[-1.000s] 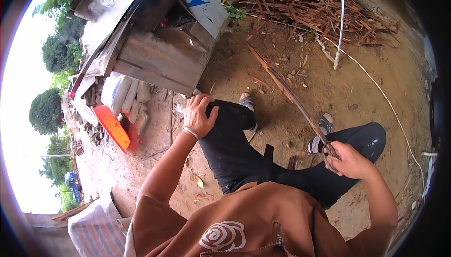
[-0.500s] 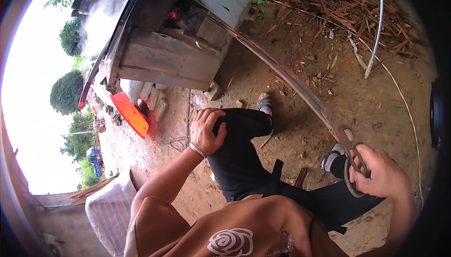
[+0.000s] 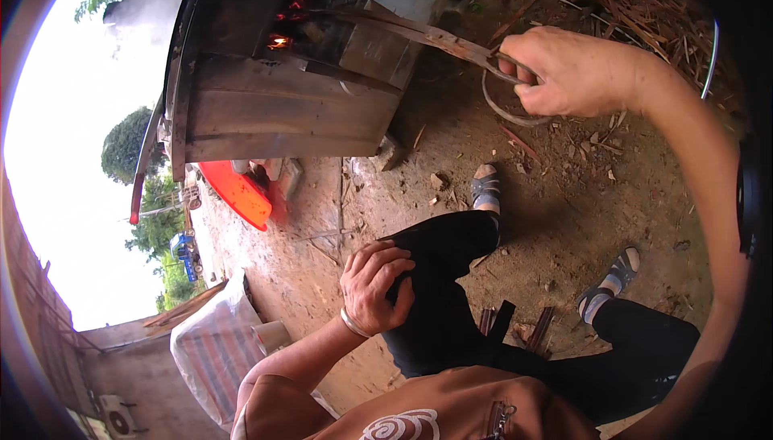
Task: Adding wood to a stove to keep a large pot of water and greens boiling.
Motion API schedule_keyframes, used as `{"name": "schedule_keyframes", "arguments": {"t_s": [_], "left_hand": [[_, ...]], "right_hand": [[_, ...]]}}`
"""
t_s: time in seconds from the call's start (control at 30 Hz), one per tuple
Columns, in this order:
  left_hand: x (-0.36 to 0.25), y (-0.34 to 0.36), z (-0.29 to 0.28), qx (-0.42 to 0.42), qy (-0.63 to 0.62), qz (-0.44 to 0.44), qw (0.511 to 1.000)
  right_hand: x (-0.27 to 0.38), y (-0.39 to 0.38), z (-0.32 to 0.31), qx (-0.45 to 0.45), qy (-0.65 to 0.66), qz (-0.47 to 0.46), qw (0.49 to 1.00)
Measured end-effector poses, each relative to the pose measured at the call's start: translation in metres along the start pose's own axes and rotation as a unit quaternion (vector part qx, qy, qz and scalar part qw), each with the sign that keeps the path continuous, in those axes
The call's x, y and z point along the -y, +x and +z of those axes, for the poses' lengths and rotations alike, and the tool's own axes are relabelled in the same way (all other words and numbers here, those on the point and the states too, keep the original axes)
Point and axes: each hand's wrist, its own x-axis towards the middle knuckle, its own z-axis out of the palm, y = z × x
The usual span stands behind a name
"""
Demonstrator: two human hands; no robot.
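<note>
My right hand [image 3: 564, 74] is closed around the looped handle of long, rusty fire tongs [image 3: 439, 37]. Their far ends reach into the dark mouth of a stove [image 3: 282, 110], close to glowing embers [image 3: 279, 41]; the tips are lost in the dark. One handle loop hangs below my fingers. My left hand [image 3: 377, 283] rests over my bent knee, holding nothing, its fingers laid across the black trouser leg [image 3: 435, 279]. A pale bracelet circles that wrist.
A heap of split wood [image 3: 620, 13] lies at the far right. Beyond the stove's near left corner sits an orange basin [image 3: 237, 194]. A striped, plastic-covered bundle [image 3: 213, 343] stands at lower left. Smoke drifts at upper left. Wood chips and stones litter the dirt floor.
My right hand has moved forward and up, pushing the tongs deeper into the stove mouth. A brighter flame shows there. My left hand stays on the knee as the view shifts.
</note>
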Motion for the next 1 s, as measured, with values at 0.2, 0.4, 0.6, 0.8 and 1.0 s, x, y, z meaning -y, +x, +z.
{"name": "schedule_keyframes", "arguments": {"t_s": [0.2, 0.4, 0.6, 0.8, 1.0], "left_hand": [[0.014, 0.001, 0.000, 0.002, -0.024, 0.005, 1.000], [0.022, 0.001, -0.003, 0.006, -0.028, -0.007, 1.000], [0.023, 0.001, -0.001, 0.000, -0.031, -0.008, 0.999], [0.025, -0.001, -0.007, 0.002, -0.018, -0.022, 1.000], [-0.001, 0.019, -0.002, 0.012, -0.028, 0.019, 0.999]], "right_hand": [[-0.003, 0.109, 0.018, 0.046, -0.032, -0.010, 0.998], [-0.009, 0.169, 0.039, -0.021, -0.005, -0.032, 0.999], [-0.022, 0.145, 0.045, -0.073, 0.044, -0.004, 0.996], [-0.023, 0.048, 0.059, -0.075, 0.173, 0.047, 0.981], [-0.022, -0.059, 0.090, -0.082, 0.306, 0.115, 0.942]]}}
